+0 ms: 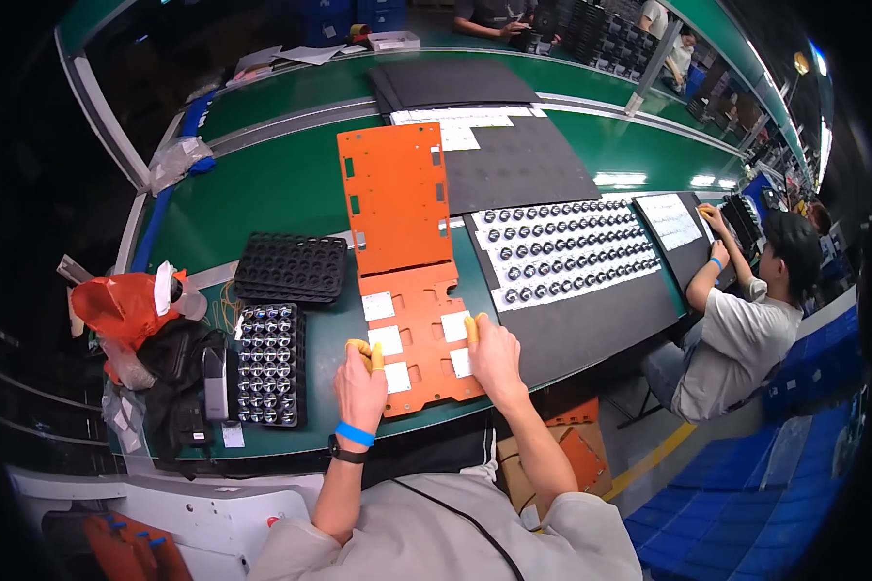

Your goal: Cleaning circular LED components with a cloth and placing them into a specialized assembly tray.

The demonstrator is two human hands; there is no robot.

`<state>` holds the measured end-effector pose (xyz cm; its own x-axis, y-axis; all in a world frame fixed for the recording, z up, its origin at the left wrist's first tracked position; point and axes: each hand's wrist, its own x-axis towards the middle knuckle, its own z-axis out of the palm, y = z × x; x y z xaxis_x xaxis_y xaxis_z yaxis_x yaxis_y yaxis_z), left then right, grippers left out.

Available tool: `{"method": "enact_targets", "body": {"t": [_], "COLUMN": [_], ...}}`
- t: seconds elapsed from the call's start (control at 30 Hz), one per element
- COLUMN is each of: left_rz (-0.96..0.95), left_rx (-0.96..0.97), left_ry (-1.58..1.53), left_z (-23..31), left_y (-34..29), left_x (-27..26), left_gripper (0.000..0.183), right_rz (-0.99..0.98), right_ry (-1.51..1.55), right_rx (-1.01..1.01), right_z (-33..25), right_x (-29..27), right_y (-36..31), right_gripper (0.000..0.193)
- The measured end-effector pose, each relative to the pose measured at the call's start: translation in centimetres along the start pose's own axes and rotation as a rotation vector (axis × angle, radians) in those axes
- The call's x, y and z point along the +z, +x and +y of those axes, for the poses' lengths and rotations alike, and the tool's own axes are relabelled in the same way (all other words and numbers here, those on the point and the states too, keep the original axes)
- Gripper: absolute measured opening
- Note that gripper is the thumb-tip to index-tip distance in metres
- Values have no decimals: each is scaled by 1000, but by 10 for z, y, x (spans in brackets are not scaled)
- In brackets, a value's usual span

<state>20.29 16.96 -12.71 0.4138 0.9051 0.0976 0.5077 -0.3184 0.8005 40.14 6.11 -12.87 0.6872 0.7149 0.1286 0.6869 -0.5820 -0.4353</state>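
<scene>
An orange fixture (426, 334) lies in front of me with its hinged orange lid (393, 194) raised at the far end. White square pieces sit along both sides of its lower plate, among them one at the left (396, 377) and one at the right (454, 326). My left hand (360, 382), fingertips in yellow covers, is closed at the left edge beside the white squares. Closed as well, my right hand (495, 358) has yellow-covered fingertips at the right-hand squares. What either hand pinches is hidden by the fingers.
Left of the fixture are a black tray of round lens-like parts (269, 363) and stacked black trays (291, 267). To the right, a white sheet carries rows of round black parts (567, 250) on dark board. An orange bag (121, 308) lies far left; a co-worker (746, 320) sits at right.
</scene>
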Motion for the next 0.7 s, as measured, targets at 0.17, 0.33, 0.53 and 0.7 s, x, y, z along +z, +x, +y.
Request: {"method": "enact_targets", "body": {"t": [0.17,0.33,0.53,0.7], "left_rz": [38,46,15,41], "left_rx": [40,9,75,45], "left_ry": [-36,-42,-60,-49], "left_z": [3,1,-8,-6], "left_y": [3,2,5,0], "left_x": [5,11,18,15], "left_gripper": [15,18,19,18], "right_rz": [32,15,78,248], "right_ry": [78,179,250,293], "right_rx": [-49,-4,-52,-286], "right_z": [7,7,-10,66], "right_x": [1,6,-16,-66], "right_y": [3,7,-2,5], "right_gripper": [20,16,19,26]}}
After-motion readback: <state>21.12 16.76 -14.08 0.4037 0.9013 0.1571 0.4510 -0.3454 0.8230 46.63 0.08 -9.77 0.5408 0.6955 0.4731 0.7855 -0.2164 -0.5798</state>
